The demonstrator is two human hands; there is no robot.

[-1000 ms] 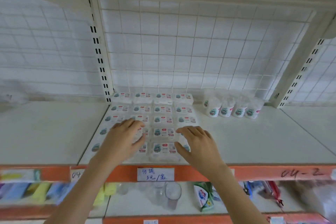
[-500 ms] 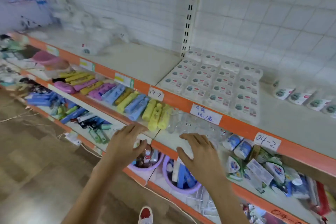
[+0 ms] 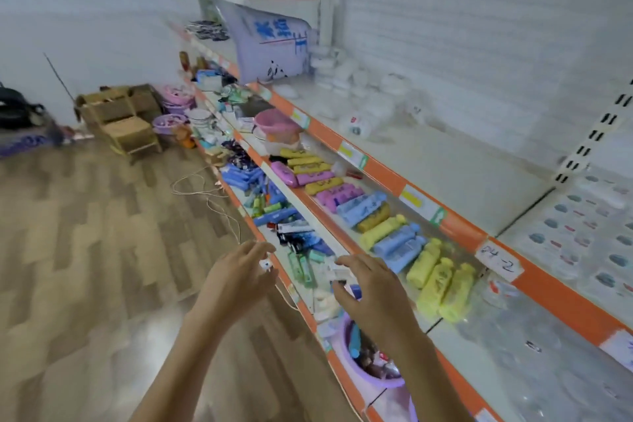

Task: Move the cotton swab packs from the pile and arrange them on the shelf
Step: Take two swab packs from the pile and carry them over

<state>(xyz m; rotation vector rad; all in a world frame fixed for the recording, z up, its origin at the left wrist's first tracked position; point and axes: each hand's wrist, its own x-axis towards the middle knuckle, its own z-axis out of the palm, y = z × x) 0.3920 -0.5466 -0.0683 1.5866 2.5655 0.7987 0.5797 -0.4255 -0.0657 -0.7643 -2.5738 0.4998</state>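
Both hands had come away from the arranged grid of packs, and the head view had swung left along the aisle, so that the arranged cotton swab packs (image 3: pixel 582 233) now lay at the right edge of the frame on the white shelf (image 3: pixel 445 161) with the orange lip. Left hand (image 3: pixel 236 279) and right hand (image 3: pixel 371 288) hung side by side in the lower centre of the frame, over the front of the lower shelves; the fingers (image 3: pixel 255 250) of both were loosely spread and slightly bent, with nothing held in either. Farther along the same white shelf, in the upper centre of the frame, sat a blurred heap of pale packs, seemingly the pile (image 3: pixel 346 79), just beside a slumped blue-and-white bag (image 3: pixel 274 41). Well apart from the hands it was, so a reach or a step looked due next. Judged from here, the risk was a sleeve or wrist sweeping the coloured tubes (image 3: pixel 394 233) on the shelf below, or a hasty grab toppling the heap, since blur made its edges hard to read.
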